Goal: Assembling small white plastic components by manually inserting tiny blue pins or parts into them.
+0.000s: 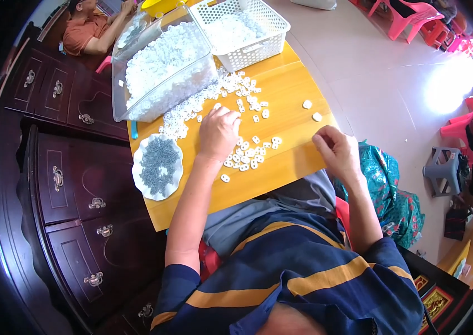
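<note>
Over the table, my left hand [219,129] is curled with its fingers bent down among small white plastic pieces; its fingertips are partly hidden, so what they hold does not show. Beside it lies a loose group of white two-holed pieces [246,158]. My right hand [339,149] hovers at the table's right edge, thumb and fingers drawn together; I cannot make out anything between them. Two white pieces [317,116] sit just beyond that hand. On the left, a scalloped white plate [178,177] bears many thin dark grey pins or screws [158,162].
A clear bin [161,100] heaped with white pieces and a white perforated basket [256,49] stand at the table's far side. More pieces [191,106] spill along the bin. Dark drawers [69,190] flank the left. Green bags [384,181] lie right. Another person [88,30] sits far left.
</note>
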Demonstrator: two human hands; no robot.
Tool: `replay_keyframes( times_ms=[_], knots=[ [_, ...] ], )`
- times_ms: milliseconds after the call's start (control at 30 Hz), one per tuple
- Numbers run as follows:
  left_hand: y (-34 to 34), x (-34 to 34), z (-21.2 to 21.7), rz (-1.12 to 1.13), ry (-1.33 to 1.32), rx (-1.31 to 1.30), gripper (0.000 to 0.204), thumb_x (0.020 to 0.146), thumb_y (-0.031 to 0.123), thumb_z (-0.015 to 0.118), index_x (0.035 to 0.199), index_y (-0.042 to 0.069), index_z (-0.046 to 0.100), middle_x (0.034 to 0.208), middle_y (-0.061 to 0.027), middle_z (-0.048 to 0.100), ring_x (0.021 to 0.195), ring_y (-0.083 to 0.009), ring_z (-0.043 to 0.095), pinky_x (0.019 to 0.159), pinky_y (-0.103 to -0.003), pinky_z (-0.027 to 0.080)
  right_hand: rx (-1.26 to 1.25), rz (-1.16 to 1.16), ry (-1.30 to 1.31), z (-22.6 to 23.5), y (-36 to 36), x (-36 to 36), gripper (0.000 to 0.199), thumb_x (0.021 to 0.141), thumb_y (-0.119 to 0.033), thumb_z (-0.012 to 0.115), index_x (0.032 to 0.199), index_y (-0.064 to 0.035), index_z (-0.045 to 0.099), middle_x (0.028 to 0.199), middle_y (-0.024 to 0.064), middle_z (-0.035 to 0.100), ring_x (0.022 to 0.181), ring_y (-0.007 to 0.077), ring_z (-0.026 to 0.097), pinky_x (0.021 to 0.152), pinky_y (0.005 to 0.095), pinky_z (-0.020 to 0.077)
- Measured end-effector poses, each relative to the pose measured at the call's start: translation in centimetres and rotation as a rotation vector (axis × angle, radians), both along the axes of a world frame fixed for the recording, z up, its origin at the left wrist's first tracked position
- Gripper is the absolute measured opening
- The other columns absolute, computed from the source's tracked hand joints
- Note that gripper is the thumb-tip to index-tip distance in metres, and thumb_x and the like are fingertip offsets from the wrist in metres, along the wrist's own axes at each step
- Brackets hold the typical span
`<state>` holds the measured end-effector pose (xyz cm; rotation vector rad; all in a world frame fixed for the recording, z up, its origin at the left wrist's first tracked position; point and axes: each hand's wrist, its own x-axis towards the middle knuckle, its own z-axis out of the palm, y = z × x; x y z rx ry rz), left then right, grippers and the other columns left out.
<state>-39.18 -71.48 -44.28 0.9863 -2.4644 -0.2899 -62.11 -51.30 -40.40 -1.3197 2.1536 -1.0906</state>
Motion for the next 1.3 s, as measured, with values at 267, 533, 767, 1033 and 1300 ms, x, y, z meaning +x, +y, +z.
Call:
replay_keyframes(
  times_ms=[267, 533, 767, 1033, 1300],
  knots=[
    [-0.5, 1.7, -0.1, 0.013, 0.047, -0.095, 0.006, 0.085, 0.013, 0.073, 0.088, 0.009, 0.077, 0.090, -0.0127, 0.072, 0.092, -0.0345, 0.067, 0.085, -0.045, 0.054, 0.011, 0.100, 0.007, -1.0, 0.5, 2.2, 0.018, 0.091, -0.018, 0.070, 0.089, -0.0002, 0.070, 0.077, 0.0174, 0.072, 0.071, 0.0319, 0.073, 0.066, 0.0381, 0.0564],
    [0.1, 1.9, 0.6, 0.016, -0.008, 0.022, 0.004, 0.083, 0.013, 0.076, 0.085, 0.010, 0.076, 0.084, -0.0086, 0.070, 0.086, -0.0303, 0.068, 0.078, -0.043, 0.055, 0.033, 0.083, 0.033, -1.2, 2.1, 1.8, 0.019, 0.091, -0.018, 0.070, 0.088, 0.0001, 0.070, 0.077, 0.0180, 0.072, 0.072, 0.0335, 0.073, 0.068, 0.0401, 0.0568],
    [-0.2, 1.7, 0.0, -0.024, -0.080, -0.057, 0.011, 0.085, 0.015, 0.069, 0.078, 0.006, 0.070, 0.084, -0.0132, 0.069, 0.088, -0.0339, 0.068, 0.078, -0.048, 0.057, 0.005, 0.103, 0.015, 0.0, 2.6, 2.6, 0.018, 0.090, -0.017, 0.070, 0.087, 0.0002, 0.071, 0.075, 0.0172, 0.071, 0.070, 0.0320, 0.072, 0.067, 0.0395, 0.0566],
    [-0.9, 1.4, 0.3, -0.042, -0.170, -0.065, 0.014, 0.087, 0.015, 0.065, 0.077, 0.005, 0.066, 0.084, -0.0155, 0.070, 0.085, -0.0355, 0.068, 0.076, -0.049, 0.057, -0.037, 0.148, -0.020, 1.7, 3.5, 3.4, 0.016, 0.090, -0.017, 0.072, 0.091, -0.0009, 0.072, 0.072, 0.0136, 0.070, 0.064, 0.0247, 0.071, 0.063, 0.0347, 0.0555],
    [2.8, 4.1, 3.8, 0.040, 0.469, 0.293, 0.006, 0.091, 0.008, 0.065, 0.088, 0.005, 0.061, 0.078, -0.0105, 0.067, 0.067, -0.0222, 0.066, 0.062, -0.036, 0.053, -0.052, 0.246, 0.024, 1.9, 1.2, 3.3, 0.019, 0.091, -0.020, 0.072, 0.089, -0.0013, 0.073, 0.071, 0.0155, 0.070, 0.064, 0.0290, 0.071, 0.063, 0.0374, 0.0557]
  ],
)
